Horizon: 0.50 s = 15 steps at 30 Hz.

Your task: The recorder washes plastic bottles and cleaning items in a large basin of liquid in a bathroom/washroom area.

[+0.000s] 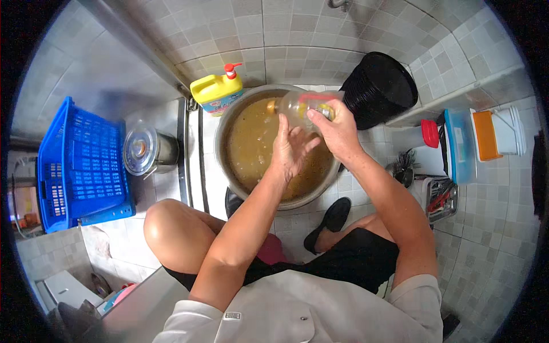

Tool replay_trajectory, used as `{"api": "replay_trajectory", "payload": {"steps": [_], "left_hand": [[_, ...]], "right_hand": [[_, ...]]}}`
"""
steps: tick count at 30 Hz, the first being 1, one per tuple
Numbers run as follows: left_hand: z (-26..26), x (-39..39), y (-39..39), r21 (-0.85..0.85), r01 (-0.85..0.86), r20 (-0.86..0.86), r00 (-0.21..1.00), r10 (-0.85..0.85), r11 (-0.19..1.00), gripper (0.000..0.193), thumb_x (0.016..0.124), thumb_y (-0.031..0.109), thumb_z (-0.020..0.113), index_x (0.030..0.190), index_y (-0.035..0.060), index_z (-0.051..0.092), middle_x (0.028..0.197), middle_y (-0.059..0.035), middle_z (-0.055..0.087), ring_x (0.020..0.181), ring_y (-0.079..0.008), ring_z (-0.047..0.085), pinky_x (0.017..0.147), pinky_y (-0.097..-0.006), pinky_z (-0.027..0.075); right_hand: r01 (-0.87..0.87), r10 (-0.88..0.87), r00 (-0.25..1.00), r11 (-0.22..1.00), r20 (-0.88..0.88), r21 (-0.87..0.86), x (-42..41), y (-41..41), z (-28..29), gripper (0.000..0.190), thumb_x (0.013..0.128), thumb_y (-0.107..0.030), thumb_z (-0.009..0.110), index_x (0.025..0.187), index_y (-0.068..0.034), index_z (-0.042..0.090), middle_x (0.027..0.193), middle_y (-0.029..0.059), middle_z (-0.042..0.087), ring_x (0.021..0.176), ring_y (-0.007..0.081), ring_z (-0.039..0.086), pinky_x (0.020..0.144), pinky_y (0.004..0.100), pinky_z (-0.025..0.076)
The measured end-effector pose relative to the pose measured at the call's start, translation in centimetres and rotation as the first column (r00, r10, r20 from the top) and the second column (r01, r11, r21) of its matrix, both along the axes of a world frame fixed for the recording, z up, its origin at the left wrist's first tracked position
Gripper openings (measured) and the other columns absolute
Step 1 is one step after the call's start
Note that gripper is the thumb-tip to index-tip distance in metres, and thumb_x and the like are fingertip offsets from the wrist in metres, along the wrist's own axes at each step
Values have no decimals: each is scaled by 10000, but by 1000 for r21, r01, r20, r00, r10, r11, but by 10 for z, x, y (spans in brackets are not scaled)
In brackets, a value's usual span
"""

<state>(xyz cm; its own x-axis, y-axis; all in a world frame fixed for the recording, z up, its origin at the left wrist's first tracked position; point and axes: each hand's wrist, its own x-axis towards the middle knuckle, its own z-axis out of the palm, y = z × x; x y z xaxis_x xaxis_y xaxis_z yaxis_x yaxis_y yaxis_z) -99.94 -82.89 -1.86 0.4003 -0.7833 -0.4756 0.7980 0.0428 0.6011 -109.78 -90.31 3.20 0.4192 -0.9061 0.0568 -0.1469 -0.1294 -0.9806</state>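
A clear plastic bottle [296,107] with a yellow cap or neck and a red and yellow label is tilted sideways over the far right part of a large metal basin [221,180]. My right hand [339,128] grips the bottle near its base. Just below the bottle is my left hand [291,148], palm up, fingers apart; it seems to hold nothing. Cloudy brown water [253,145] fills much of the basin, with bits and foam on it. A yellow jug with a red pump [216,92] stands against the basin's far left side.
Left are a blue plastic basket [94,158] and a lidded metal pot [165,148]. A stack of black round containers [373,92] leans by the wall at the far right. Farther right are a red-lidded container [429,133], a blue-rimmed box [461,145], a white bucket [508,130] and a metal utensil tray [441,199].
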Motion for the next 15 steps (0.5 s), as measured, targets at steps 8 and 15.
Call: {"api": "replay_trajectory", "payload": {"steps": [8, 15], "left_hand": [[6, 24, 5, -258, 76, -277, 949, -149, 963, 609, 891, 522, 620, 1292, 70, 541, 1233, -154, 621, 1126, -312, 612, 996, -488, 494], [-7, 13, 1, -144, 340, -353, 860, -369, 929, 601, 904, 464, 648, 1308, 36, 525, 1273, -173, 599, 1196, -333, 571, 1084, -500, 410]], "right_hand": [[-649, 602, 706, 761, -373, 0, -5, 35, 10, 695, 804, -338, 777, 1285, 88, 512, 1296, 253, 559, 1250, 340, 523, 1068, 414, 394], [-923, 101, 167, 365, -981, -119, -8, 32, 7, 727, 742, -367, 761, 1303, 33, 529, 1429, 243, 436, 1395, 395, 327, 1184, 535, 165]]}}
